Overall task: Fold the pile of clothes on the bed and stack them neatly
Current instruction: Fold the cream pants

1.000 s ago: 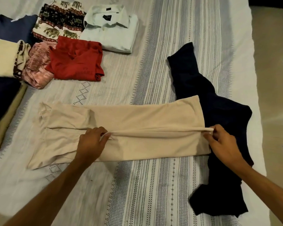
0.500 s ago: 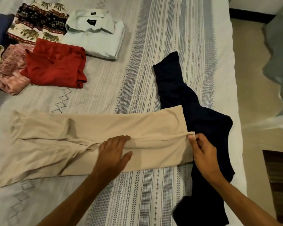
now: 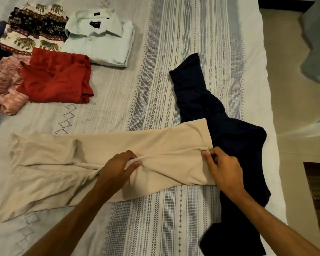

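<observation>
The left hand (image 3: 118, 166) and right hand (image 3: 223, 168) are each pinching the beige trousers (image 3: 164, 143) along the seam, their grip closed, likely aligning the legs flat on the bed (image 3: 155, 71).

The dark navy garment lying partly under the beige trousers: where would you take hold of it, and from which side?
Probably by the free far end of the dark navy garment, coming from the far side of the bed. That end lies flat and uncovered on the bedsheet, while its middle sits under the beige trousers, which the left hand and right hand both pinch.
</observation>
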`<state>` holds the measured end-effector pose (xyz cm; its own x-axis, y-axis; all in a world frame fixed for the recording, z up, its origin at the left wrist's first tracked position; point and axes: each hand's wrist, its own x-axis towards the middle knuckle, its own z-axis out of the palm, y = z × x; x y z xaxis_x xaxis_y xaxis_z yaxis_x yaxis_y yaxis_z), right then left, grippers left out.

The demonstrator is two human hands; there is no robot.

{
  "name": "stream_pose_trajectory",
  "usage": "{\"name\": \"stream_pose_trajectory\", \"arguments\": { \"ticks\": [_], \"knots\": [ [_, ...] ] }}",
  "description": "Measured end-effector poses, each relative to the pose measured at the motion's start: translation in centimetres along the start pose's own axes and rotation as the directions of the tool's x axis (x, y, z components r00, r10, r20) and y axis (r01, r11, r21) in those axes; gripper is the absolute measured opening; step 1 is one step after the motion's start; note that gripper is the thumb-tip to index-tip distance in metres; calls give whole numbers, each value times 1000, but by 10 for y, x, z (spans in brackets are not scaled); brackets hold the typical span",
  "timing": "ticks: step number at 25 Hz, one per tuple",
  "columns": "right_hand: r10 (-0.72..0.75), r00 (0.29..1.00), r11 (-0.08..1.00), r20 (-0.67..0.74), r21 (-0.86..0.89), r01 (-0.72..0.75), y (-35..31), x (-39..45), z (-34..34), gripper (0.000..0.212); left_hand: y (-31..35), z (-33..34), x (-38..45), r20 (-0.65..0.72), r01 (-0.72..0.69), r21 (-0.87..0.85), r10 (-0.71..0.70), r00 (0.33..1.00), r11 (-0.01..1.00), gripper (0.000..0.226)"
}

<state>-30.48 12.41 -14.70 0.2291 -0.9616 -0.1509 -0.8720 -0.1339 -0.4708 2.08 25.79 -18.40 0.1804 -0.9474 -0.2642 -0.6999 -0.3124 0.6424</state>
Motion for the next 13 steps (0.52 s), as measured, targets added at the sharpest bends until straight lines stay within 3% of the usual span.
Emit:
{"name": "stream_pose_trajectory", "arguments": {
  "ticks": [3,5,7,9,10,13],
  "knots": [
    [74,997,997,-31,20,-73,3,-1,6,34,5,4,1,-43,23,21,-22,999,1000,17],
    [155,987,982,-39,113,-150,-3,-6,7,32,17,11,-4,-170,0,213,37,985,977,32],
    [284,959,941,-3,191,-278,-15,-7,13,56,33,23,-14,-230,-124,398,229,946,909,47],
    [296,955,951,-12,91,-294,-23,-6,24,72,46,42,-26,-118,-327,491,433,894,808,57],
    [290,957,955,-5,57,-289,-26,-4,28,71,47,54,-33,-69,-369,507,463,884,779,60],
    [297,953,938,66,169,-304,-27,0,23,58,38,85,-61,-122,-273,489,375,919,828,53]
  ]
}}
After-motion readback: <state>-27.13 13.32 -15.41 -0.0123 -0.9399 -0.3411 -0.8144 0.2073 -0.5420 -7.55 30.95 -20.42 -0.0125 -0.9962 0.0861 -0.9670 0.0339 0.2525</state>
